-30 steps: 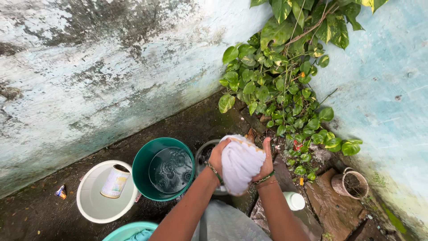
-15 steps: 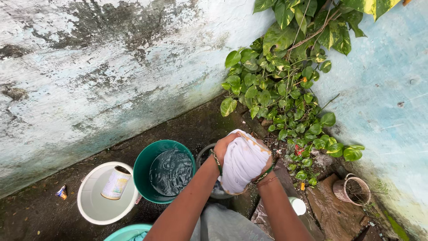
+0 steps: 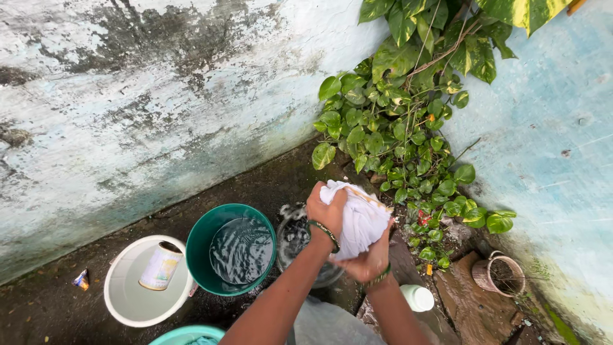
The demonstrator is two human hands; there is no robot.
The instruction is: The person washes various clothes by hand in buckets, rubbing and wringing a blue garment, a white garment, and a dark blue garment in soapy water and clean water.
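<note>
1. Head view, the hands: the person is gripping a wet white cloth (image 3: 359, 217) with both hands over a small steel pot (image 3: 300, 249). The left hand (image 3: 325, 207) is closing over the cloth's upper left side, fingers curled tight into the fabric. The right hand (image 3: 369, 260) is cupping it from below, fingers wrapped around the bunched lower end.

2. Head view, the cloth: it is being held in the air, bundled into a thick wad, above and slightly right of the pot, with a thin yellowish edge showing along its top.

3. Head view, the surroundings: a green bucket (image 3: 231, 249) full of rippling water is standing just left of the pot. Further left, a white basin (image 3: 143, 284) is holding a tilted tin can (image 3: 159, 265). A teal tub (image 3: 188, 334) is showing at the bottom edge. A white bottle (image 3: 418, 297) is lying near the right forearm, a small clay pot (image 3: 498, 276) is sitting by the blue wall, and a leafy vine (image 3: 408, 115) is trailing down the corner.

4. Risks, as a judgement: the cloth is hanging partly beyond the pot's rim, so wrung water may be splashing onto the dark, wet ground (image 3: 268, 179) rather than into a vessel. A slackening grip on slippery fabric could be letting the cloth drop onto the dirty floor. An elbow swinging back might be knocking the white bottle over.
</note>
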